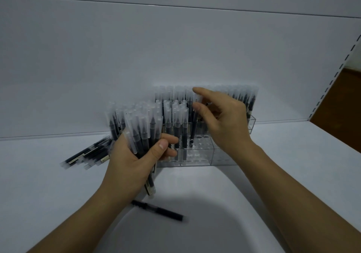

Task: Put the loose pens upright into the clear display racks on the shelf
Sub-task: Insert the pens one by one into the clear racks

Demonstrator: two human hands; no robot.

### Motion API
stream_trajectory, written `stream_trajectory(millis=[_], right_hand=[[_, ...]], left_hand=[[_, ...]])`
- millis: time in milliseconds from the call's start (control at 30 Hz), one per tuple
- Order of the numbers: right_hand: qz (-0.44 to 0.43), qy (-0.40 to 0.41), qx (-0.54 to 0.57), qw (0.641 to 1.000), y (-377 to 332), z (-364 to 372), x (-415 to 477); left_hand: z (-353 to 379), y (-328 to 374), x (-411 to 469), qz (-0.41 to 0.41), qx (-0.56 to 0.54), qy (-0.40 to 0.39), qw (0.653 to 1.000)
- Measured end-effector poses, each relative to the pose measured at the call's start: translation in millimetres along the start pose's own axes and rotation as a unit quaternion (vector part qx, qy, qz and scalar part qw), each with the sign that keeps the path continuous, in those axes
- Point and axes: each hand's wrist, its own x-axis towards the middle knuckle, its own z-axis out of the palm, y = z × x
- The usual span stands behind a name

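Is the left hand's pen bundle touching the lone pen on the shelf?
Apart. Head view: bare shelf shows between the bundle and the lone pen.

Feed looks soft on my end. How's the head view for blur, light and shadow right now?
Head view: dim, bluish light, no glare; motion blur smears the pile of pens at left and the pen caps in the clear rack; a broad soft shadow darkens the shelf front, around the loose pen.
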Motion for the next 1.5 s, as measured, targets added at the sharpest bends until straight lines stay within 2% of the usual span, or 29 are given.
stream_trajectory(millis=[133,333,500,633,833,933,1100,1200,1367,1500], right_hand=[[-0.009,0.004,-0.008,1.0,-1.3,-0.9,1.0],[-0.036,-0.037,-0.031,0.998,-4.5,3.2,-2.9],[-0.021,0.0,-0.022,1.0,-13.6,-2.5,-10.3],[-0.007,0.02,0.04,0.999,-32.0,-15.6,-20.0],[0.057,-0.08,0.213,0.972,-59.7,-8.4,-28.5],[0.077,-0.096,0.243,0.962,-63.6,-3.6,-31.2],[0.11,-0.092,0.287,0.947,-61.9,-3.9,-29.8],[0.143,-0.067,0.329,0.931,-58.0,-9.6,-23.1],[0.209,0.043,0.375,0.902,-46.0,-25.5,-9.0],[0.225,0.092,0.332,0.911,-34.5,-33.2,-2.8]], left_hand=[[-1.3,0.5,-0.6,0.001,0.001,0.006,1.0],[1.2,5.1,-3.5,-0.014,-0.032,0.015,0.999],[1.1,6.3,-2.4,-0.022,-0.044,0.02,0.999],[0.0,7.6,-1.7,-0.029,-0.034,0.018,0.999],[3.3,13.2,-3.9,-0.022,-0.021,-0.026,0.999],[5.7,12.4,-5.2,-0.006,0.01,-0.047,0.999],[3.7,9.4,-3.1,-0.008,-0.01,-0.031,0.999],[0.8,6.8,-1.7,-0.026,-0.006,-0.013,1.0],[0.0,7.9,-5.4,-0.041,0.024,0.025,0.999],[4.8,15.0,-10.7,-0.04,0.059,0.017,0.997]])
